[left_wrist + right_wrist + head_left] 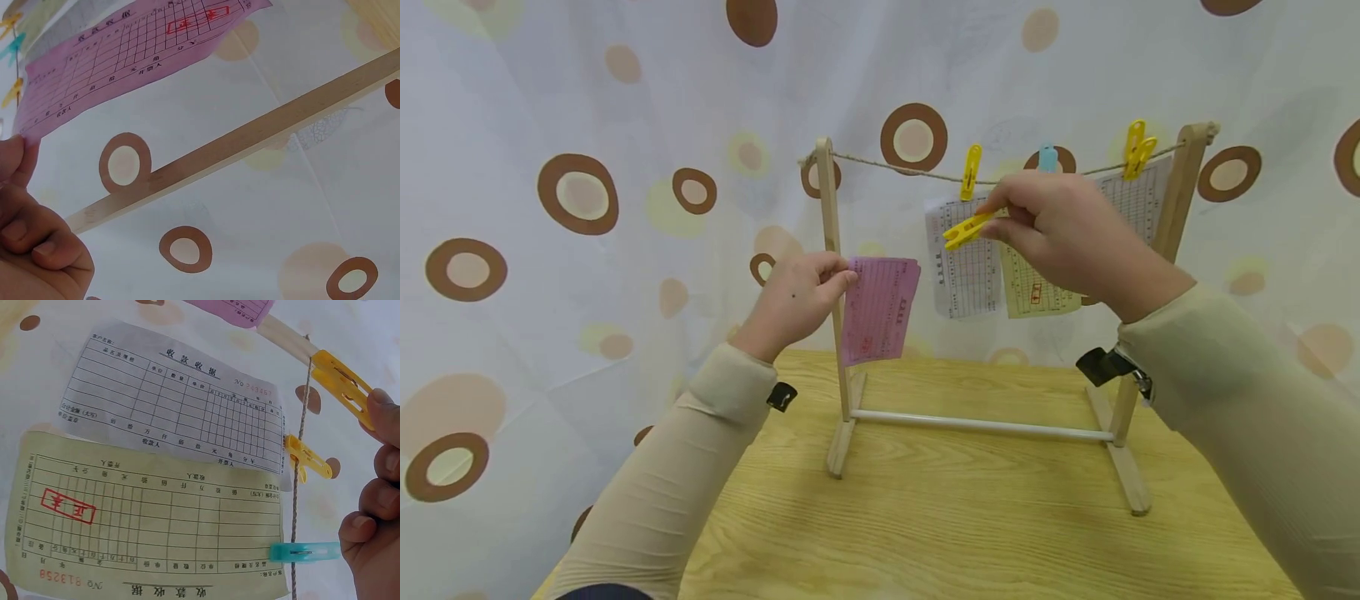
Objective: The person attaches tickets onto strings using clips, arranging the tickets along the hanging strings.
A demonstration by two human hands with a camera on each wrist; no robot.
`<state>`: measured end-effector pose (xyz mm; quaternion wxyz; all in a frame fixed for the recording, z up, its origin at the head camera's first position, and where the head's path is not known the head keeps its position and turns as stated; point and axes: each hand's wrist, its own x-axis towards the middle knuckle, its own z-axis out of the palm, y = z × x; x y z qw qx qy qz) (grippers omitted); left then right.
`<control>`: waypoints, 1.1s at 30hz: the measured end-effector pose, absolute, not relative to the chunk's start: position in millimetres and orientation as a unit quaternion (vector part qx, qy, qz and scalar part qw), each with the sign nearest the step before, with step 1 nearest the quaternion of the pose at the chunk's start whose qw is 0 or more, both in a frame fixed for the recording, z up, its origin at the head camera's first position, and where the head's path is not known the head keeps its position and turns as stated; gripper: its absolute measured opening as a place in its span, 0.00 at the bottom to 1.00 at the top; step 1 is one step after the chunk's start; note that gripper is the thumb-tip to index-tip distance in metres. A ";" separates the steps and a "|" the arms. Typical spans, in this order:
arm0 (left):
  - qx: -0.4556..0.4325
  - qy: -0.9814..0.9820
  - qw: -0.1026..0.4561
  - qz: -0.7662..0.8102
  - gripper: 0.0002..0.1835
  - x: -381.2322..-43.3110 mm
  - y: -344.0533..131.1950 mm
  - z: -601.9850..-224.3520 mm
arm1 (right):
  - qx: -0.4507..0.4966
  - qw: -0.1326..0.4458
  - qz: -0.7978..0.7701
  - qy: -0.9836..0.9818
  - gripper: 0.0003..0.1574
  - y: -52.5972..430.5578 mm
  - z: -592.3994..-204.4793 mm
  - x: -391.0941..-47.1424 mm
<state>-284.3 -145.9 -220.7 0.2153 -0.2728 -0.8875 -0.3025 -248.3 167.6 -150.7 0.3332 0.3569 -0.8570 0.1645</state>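
My left hand (801,296) pinches a pink receipt slip (880,310) by its upper left corner, beside the rack's left post. In the left wrist view that slip (125,59) slants away from thumb and fingertip. With thumb and forefinger, my right hand (1060,229) grips a yellow clothespin (964,232), its jaw end pointing left. From the rope (895,169) hang a white slip (181,400) under another yellow clothespin (972,172) and a yellow slip (150,512) under a blue clothespin (306,551). The right hand overlaps part of these in the head view.
A wooden rack (831,200) with a white lower bar (977,424) stands on the wood-grain table (940,517). Near its right post, two yellow clothespins (1138,152) hold another white slip (1150,196). Behind hangs a curtain (647,125) with brown circles.
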 end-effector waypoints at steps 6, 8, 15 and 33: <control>-0.272 -0.884 0.234 -0.299 0.11 -289.5 -145.0 -204.6 | 0.343 0.337 0.180 -0.858 0.06 155.3 -132.3 -258.0; -0.267 -0.886 0.239 -0.294 0.11 -291.2 -145.0 -199.3 | 0.336 0.335 0.181 -0.862 0.07 150.8 -126.5 -261.7; -0.238 -0.901 0.258 -0.256 0.14 -298.4 -144.3 -183.7 | 0.311 0.320 0.168 -0.879 0.11 135.5 -105.0 -276.2; -0.207 -0.909 0.239 -0.271 0.15 -312.2 -139.7 -153.9 | 0.275 0.239 0.144 -0.920 0.15 116.0 -75.0 -302.7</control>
